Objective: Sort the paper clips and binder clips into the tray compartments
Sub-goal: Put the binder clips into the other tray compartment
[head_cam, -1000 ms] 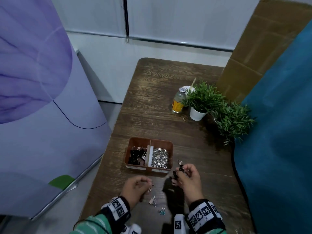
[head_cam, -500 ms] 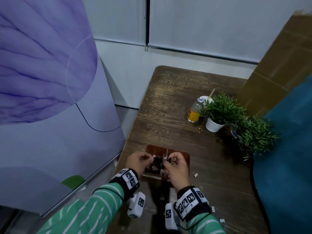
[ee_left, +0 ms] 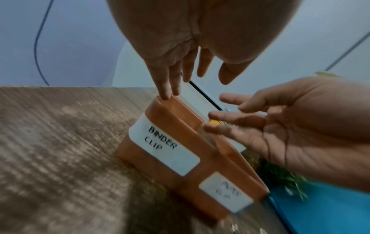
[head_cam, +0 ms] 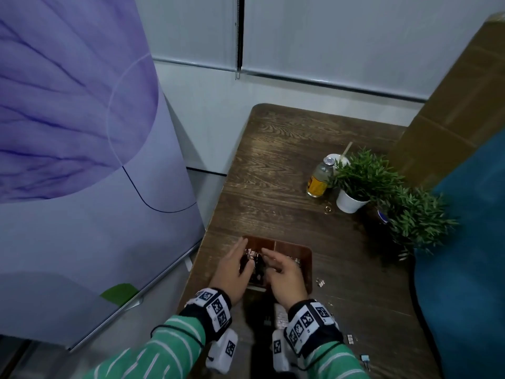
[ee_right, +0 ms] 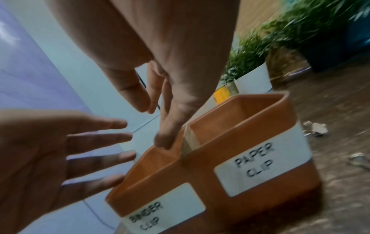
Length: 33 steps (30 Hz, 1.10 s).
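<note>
both the left hand (head_cam: 235, 270) and right hand (head_cam: 284, 273) hover spread, empty, over the tray (head_cam: 303, 253) rim.

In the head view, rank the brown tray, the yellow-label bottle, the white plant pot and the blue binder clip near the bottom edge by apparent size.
1. brown tray, though both hands hide part of it
2. yellow-label bottle and white plant pot: too alike to rank
3. blue binder clip, smallest despite lying nearest the camera
</note>
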Motion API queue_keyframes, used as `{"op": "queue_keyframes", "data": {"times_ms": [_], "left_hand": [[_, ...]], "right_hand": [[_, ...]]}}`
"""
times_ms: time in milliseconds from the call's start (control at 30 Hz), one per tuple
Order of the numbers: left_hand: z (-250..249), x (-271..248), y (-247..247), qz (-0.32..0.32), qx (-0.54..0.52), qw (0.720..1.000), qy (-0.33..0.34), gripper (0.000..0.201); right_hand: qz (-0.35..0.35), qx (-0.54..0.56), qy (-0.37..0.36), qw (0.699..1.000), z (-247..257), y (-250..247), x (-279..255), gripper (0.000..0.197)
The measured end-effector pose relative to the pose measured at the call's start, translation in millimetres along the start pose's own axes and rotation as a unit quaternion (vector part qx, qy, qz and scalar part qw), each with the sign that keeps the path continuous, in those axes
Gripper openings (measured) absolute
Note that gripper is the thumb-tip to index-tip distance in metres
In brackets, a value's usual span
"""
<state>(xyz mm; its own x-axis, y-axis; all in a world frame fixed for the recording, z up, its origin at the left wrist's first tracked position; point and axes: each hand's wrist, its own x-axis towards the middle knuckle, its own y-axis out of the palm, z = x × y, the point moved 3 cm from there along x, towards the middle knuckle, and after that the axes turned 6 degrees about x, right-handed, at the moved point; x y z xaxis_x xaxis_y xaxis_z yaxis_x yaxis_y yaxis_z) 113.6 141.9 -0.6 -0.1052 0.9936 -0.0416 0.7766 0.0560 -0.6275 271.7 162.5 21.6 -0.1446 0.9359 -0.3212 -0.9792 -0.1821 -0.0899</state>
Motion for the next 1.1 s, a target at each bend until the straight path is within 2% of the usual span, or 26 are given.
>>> {"op": "queue_keyframes", "data": {"times_ms": [100, 167, 233, 333, 433, 500, 600, 733, 767, 833, 900, 1000, 1100], "left_hand": [[-10.8, -33.9, 5.1, 0.014, 0.082, 0.992, 0.09, 0.049], [-15.2, -60.2, 14.4, 0.062, 0.147, 0.977, 0.138, 0.043], [-9.5, -80.8, 31.2, 0.124, 0.183, 0.963, 0.157, 0.042], [13.9, -97.2, 64.3, 0.206, 0.244, 0.936, 0.149, 0.06], [27.6, -101.0, 91.1, 0.247, 0.301, 0.913, 0.122, 0.08], [31.1, -99.9, 102.3, 0.252, 0.326, 0.905, 0.11, 0.086], [29.8, -98.2, 114.1, 0.23, 0.349, 0.904, 0.09, 0.079], [29.8, -95.2, 121.5, 0.186, 0.334, 0.923, 0.049, 0.058], [29.9, -94.5, 124.0, 0.179, 0.327, 0.927, 0.049, 0.052], [30.7, -92.9, 124.7, 0.166, 0.302, 0.937, 0.053, 0.043], [34.9, -93.7, 123.0, 0.167, 0.282, 0.944, 0.046, 0.036], [45.8, -96.1, 117.9, 0.186, 0.262, 0.946, 0.046, 0.029], [54.6, -98.7, 113.0, 0.192, 0.241, 0.949, 0.058, 0.021]], "right_hand": [[-0.063, 0.078, 0.002, 0.995, -7.4, -34.0, -20.8, 0.029], [-0.114, 0.025, -0.005, 0.993, -31.3, -64.1, -35.3, 0.026], [-0.123, -0.069, 0.01, 0.99, -64.5, -88.3, -54.7, 0.023], [-0.055, -0.228, 0.046, 0.971, -110.3, -98.5, -85.5, 0.018], [0.034, -0.367, 0.058, 0.928, -148.1, -89.6, -110.4, 0.046], [0.055, -0.408, 0.046, 0.91, -161.4, -79.7, -118.1, 0.048], [0.047, -0.434, 0.02, 0.9, -165.7, -70.3, -122.8, 0.032], [0.015, -0.456, -0.013, 0.89, -163.3, -71.8, -129.1, 0.027], [0.012, -0.455, -0.016, 0.89, -162.1, -75.8, -131.3, 0.026], [-0.005, -0.4, -0.023, 0.916, -161.9, -86.9, -132.7, 0.017], [-0.057, -0.32, -0.02, 0.946, -165.0, -105.1, -132.5, 0.008], [-0.131, -0.205, 0.04, 0.969, -172.6, -134.5, -132.1, 0.017], [-0.209, -0.06, 0.085, 0.972, -174.8, -163.7, -130.8, 0.031]]}}
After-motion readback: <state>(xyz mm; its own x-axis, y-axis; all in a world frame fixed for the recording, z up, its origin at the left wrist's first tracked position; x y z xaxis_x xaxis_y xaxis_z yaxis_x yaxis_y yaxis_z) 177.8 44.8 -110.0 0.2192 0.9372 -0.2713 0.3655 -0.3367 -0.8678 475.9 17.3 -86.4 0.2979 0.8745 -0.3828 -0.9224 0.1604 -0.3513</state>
